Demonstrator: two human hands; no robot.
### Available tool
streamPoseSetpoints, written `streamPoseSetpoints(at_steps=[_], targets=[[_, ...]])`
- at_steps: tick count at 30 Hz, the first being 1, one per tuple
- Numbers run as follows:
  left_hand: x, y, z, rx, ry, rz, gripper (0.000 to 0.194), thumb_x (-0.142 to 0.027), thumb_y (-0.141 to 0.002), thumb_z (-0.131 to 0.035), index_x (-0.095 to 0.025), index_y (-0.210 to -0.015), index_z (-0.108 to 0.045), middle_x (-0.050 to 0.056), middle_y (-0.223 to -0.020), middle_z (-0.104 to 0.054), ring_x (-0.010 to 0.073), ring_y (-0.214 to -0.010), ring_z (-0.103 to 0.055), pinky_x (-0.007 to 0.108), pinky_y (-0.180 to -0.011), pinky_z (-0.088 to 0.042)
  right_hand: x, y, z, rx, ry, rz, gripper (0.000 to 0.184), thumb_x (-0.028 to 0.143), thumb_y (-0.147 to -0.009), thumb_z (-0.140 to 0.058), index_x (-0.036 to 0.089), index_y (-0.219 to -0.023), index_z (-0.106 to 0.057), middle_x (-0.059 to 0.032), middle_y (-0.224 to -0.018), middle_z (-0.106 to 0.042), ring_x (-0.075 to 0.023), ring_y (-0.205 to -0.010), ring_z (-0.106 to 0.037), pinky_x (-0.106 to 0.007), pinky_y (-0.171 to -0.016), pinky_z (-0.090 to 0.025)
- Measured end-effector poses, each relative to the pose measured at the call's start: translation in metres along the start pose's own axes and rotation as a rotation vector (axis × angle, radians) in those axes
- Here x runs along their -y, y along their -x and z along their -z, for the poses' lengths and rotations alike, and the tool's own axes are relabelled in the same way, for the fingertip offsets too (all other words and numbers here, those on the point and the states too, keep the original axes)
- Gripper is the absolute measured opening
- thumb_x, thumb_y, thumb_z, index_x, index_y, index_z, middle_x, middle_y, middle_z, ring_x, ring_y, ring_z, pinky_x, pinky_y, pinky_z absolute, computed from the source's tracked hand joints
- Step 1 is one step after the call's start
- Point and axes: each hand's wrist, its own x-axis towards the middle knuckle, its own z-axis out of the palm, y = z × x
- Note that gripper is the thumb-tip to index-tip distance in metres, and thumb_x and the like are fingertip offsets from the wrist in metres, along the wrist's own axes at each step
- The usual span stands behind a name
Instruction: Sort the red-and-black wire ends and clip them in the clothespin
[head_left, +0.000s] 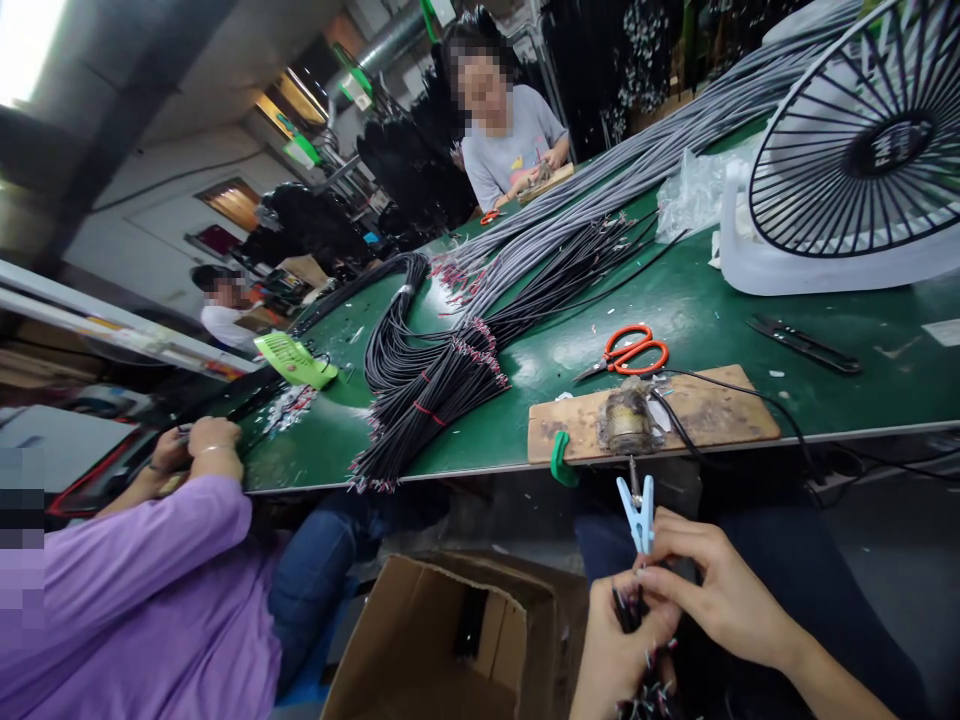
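Cables [628, 608], thin and black, sit bunched in the left hand [621, 640], its fingers closed round them just beyond the near edge of the green table [712, 340]. The right hand [697, 580] meets it there, fingertips pinched on the lower end of a light blue clothespin [639, 518]; whether a wire is caught in it too is too small for me to tell. Beyond the clothespin, a metal tip [634, 472] points out from a grimy coil [628, 420] on a wooden board [727, 405] at the table's near edge. The held bunch already shows coloured wire ends, so I'd judge the work partway through. Other black cables [427, 400] lie heaped left of the board, ends hanging over the near edge; finished or waiting, I can't say. Orange-handled scissors [636, 350] lie behind the board.
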Motion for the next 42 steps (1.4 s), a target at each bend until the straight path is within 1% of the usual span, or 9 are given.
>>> streamPoseSetpoints(at_steps=[5,8,13,20,26,29,34,38,42], targets=[[-0.004,-0.002,-0.004,-0.064,0.180,-0.240,0.043,-0.053,-0.074,-0.080,-0.015,-0.067,-0.061,-0.010,-0.039,-0.044,0.0022,-0.020,-0.035,0.012,-0.025,-0.022,-0.016,0.000,-0.005,-0.033,-0.187,-0.026,0.027,0.037,-0.086,-0.072,0.017,-0.067,-0.072,-0.0049,-0.068,-0.068,-0.0204,-0.070,-0.062,-0.031,-0.066,-0.049],[0.003,-0.008,-0.007,-0.079,0.267,-0.327,0.038,-0.048,-0.072,-0.083,-0.015,-0.064,-0.065,-0.011,-0.037,-0.039,0.0017,-0.017,-0.032,0.012,-0.023,-0.022,-0.018,0.005,-0.016,-0.168,-0.159,0.009,0.028,0.033,-0.088,-0.070,0.018,-0.065,-0.067,-0.0033,-0.067,-0.063,-0.0186,-0.065,-0.059,-0.030,-0.061,-0.047],[0.016,-0.016,-0.009,-0.082,0.358,-0.309,0.037,-0.048,-0.072,-0.083,-0.015,-0.064,-0.067,-0.011,-0.024,-0.035,0.0013,-0.015,-0.020,0.011,-0.022,-0.020,-0.008,0.014,-0.025,-0.288,0.076,0.267,0.017,0.011,-0.092,-0.056,0.020,-0.080,-0.063,-0.0037,-0.077,-0.063,-0.0192,-0.076,-0.058,-0.031,-0.070,-0.047],[-0.008,-0.001,-0.010,-0.036,0.372,-0.225,0.038,-0.047,-0.073,-0.083,-0.015,-0.063,-0.065,-0.007,-0.027,-0.044,0.0030,-0.020,-0.030,0.012,-0.027,-0.027,-0.019,0.010,-0.008,-0.129,0.015,0.115,0.015,0.015,-0.091,-0.059,0.020,-0.078,-0.066,-0.0033,-0.077,-0.066,-0.0189,-0.074,-0.061,-0.031,-0.070,-0.048],[-0.016,0.005,-0.013,-0.051,0.259,-0.190,0.039,-0.049,-0.075,-0.081,-0.013,-0.066,-0.070,-0.005,-0.030,-0.048,0.0035,-0.023,-0.035,0.013,-0.029,-0.027,-0.008,0.007,-0.011,-0.153,0.007,0.232,0.017,0.008,-0.086,-0.060,0.018,-0.080,-0.072,-0.0047,-0.072,-0.069,-0.0189,-0.071,-0.062,-0.032,-0.069,-0.049],[-0.016,0.003,-0.002,0.054,0.186,-0.174,0.037,-0.047,-0.080,-0.077,-0.013,-0.068,-0.071,-0.005,-0.031,-0.048,0.0034,-0.024,-0.036,0.013,-0.030,-0.031,-0.007,0.003,-0.005,-0.109,-0.026,0.255,0.016,0.007,-0.082,-0.063,0.017,-0.074,-0.072,-0.0043,-0.067,-0.068,-0.0184,-0.066,-0.060,-0.034,-0.068,-0.047],[-0.022,0.001,0.019,0.331,0.199,-0.428,0.016,-0.036,-0.086,-0.074,-0.020,-0.086,-0.075,0.003,-0.074,-0.070,0.0030,-0.031,-0.051,0.012,-0.031,-0.035,-0.020,-0.012,0.007,-0.021,-0.373,0.066,0.022,0.030,-0.083,-0.073,0.016,-0.066,-0.074,-0.0045,-0.065,-0.066,-0.0184,-0.065,-0.057,-0.031,-0.062,-0.043],[-0.027,-0.002,0.020,0.285,0.190,-0.539,0.006,-0.025,-0.088,-0.073,-0.025,-0.092,-0.076,0.001,-0.084,-0.067,0.0025,-0.035,-0.055,0.011,-0.033,-0.037,-0.013,-0.027,-0.001,-0.024,-0.528,-0.102,0.049,0.056,-0.093,-0.055,0.014,-0.080,-0.076,-0.0063,-0.073,-0.067,-0.0170,-0.067,-0.057,-0.029,-0.063,-0.044],[-0.034,-0.008,0.017,0.220,0.122,-0.550,0.006,-0.022,-0.084,-0.076,-0.025,-0.089,-0.078,-0.001,-0.080,-0.064,0.0023,-0.037,-0.054,0.012,-0.034,-0.038,0.005,-0.038,-0.010,-0.003,-0.803,-0.303,0.049,0.062,-0.078,-0.072,0.014,-0.082,-0.076,-0.0035,-0.071,-0.065,-0.0124,-0.064,-0.053,-0.023,-0.059,-0.040]])
